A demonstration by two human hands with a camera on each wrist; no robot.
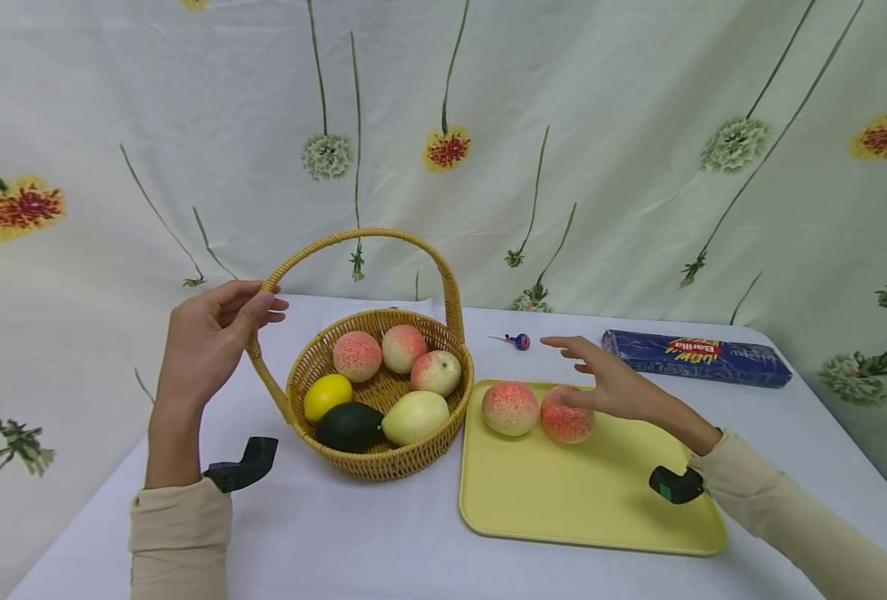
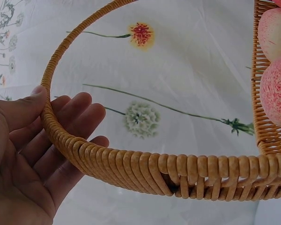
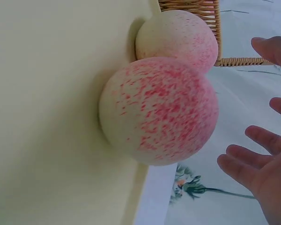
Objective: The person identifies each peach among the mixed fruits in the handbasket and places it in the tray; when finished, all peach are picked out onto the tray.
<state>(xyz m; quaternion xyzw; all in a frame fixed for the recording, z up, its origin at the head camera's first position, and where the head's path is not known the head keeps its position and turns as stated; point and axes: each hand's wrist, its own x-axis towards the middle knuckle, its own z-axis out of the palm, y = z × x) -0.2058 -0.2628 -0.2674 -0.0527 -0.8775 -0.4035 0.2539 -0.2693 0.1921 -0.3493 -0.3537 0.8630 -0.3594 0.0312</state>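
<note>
My left hand (image 1: 211,342) holds the left side of the arched handle (image 2: 75,154) of a wicker basket (image 1: 383,465), thumb on one side and fingers on the other. Inside the basket lie three peaches (image 1: 357,356), a lemon (image 1: 328,396), a dark green avocado-like fruit (image 1: 349,427) and a pale yellow-green fruit (image 1: 416,417). Two more peaches sit side by side on a yellow tray (image 1: 563,508). Above the right-hand peach (image 3: 159,112) hovers my right hand (image 1: 612,379), fingers spread and holding nothing; the right wrist view shows it apart from that peach.
Behind the tray lies a wrapped lollipop (image 1: 520,342). A blue Barilla box (image 1: 699,357) rests at the back right of the white table (image 1: 323,533). A flower-print cloth (image 1: 263,125) hangs behind everything.
</note>
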